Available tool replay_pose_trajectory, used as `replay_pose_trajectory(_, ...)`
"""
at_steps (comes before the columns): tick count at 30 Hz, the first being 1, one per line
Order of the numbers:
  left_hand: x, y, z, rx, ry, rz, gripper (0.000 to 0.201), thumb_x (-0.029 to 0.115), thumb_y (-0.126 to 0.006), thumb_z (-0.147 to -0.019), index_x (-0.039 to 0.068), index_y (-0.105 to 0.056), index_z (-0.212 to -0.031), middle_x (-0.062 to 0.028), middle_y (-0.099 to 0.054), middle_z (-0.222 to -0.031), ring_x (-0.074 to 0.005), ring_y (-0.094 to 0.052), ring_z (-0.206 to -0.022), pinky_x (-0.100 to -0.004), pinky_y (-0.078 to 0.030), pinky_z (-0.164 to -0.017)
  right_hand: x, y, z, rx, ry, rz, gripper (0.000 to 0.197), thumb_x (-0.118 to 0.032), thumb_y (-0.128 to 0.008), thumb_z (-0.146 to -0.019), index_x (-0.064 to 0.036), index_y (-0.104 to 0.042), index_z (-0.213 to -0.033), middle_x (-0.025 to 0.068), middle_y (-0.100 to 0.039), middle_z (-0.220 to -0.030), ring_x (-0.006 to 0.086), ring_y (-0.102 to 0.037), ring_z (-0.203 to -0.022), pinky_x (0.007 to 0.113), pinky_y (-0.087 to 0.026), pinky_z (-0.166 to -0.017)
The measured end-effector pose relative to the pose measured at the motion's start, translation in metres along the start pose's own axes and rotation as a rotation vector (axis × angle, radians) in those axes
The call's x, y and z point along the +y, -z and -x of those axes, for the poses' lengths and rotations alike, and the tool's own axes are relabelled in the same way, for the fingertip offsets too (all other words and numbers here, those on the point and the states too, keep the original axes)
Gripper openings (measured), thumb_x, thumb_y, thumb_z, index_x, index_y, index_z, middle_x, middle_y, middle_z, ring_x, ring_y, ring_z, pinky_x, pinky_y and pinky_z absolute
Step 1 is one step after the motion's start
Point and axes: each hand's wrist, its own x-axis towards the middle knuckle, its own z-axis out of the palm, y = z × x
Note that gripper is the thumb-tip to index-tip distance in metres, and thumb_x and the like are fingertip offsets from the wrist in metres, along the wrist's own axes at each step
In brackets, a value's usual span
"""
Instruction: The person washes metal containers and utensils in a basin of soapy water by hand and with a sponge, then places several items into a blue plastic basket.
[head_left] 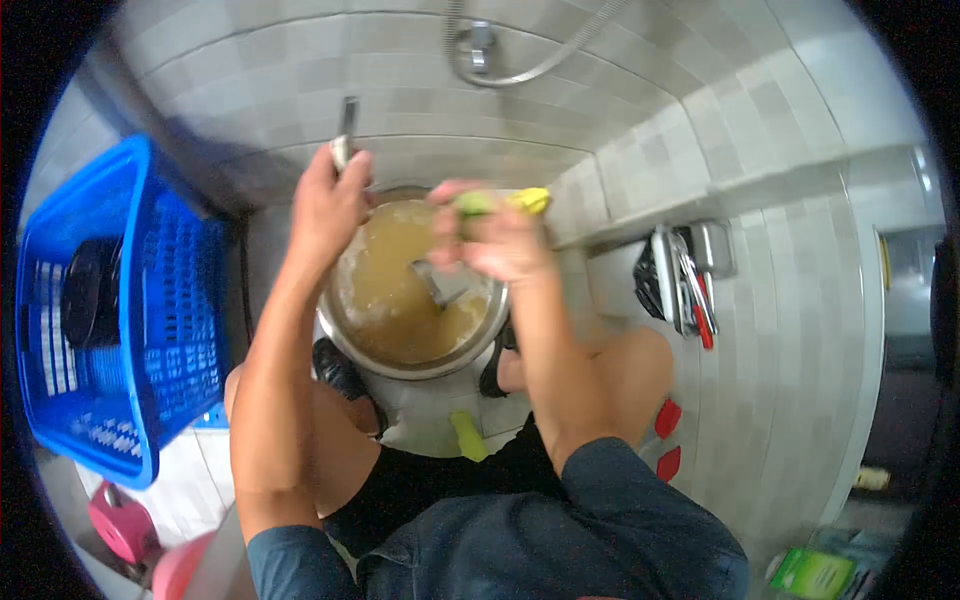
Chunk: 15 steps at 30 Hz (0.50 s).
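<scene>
My left hand [332,195] is closed around a slim utensil [347,125] with a metal end pointing up; its exact kind does not show. Across from it, my right hand [500,240] is smeared by motion, its fingers curled about a green sponge-like thing [474,203]. A yellow piece [530,200] shows just beyond that hand; whether it joins the green thing, I cannot tell. Below both hands stands a round metal basin [420,371] of cloudy, yellowish water with foam. A metal utensil [438,285] sticks partly out of the water.
On my left stands a blue plastic basket [140,400] with a black item [92,292] inside. Utensils, some red-handled [706,325], lie by the right wall. A shower hose [540,72] hangs ahead. A light green object [467,436] is on the floor between my feet.
</scene>
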Motion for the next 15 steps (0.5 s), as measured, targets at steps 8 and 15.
replay_pose_trajectory(8,-0.022,0.019,-0.005,-0.111,-0.044,-0.044,0.019,0.027,-0.055,-0.099,0.008,-0.055,-0.099,-0.0017,-0.059,-0.078,-0.0095,-0.055,-0.063,-0.0263,-0.047,-0.052,0.14,0.07,0.039,0.176,-0.534,1.787,0.02,-0.01,-0.064,-0.082,0.0017,-0.065,-0.097,0.0234,-0.064,-0.105,0.0374,-0.062,-0.105,0.046,-0.051,-0.087)
replay_pose_trajectory(15,-0.015,-0.021,0.007,-0.144,-0.004,-0.08,0.026,0.029,-0.056,-0.099,0.006,-0.055,-0.111,-0.0038,-0.06,-0.088,-0.0134,-0.058,-0.073,-0.0281,-0.049,-0.055,-0.061,-0.056,0.051,0.015,0.392,1.15,0.044,-0.01,-0.077,-0.074,-0.0007,-0.063,-0.115,0.013,-0.067,-0.1,0.0239,-0.066,-0.093,0.037,-0.052,-0.082)
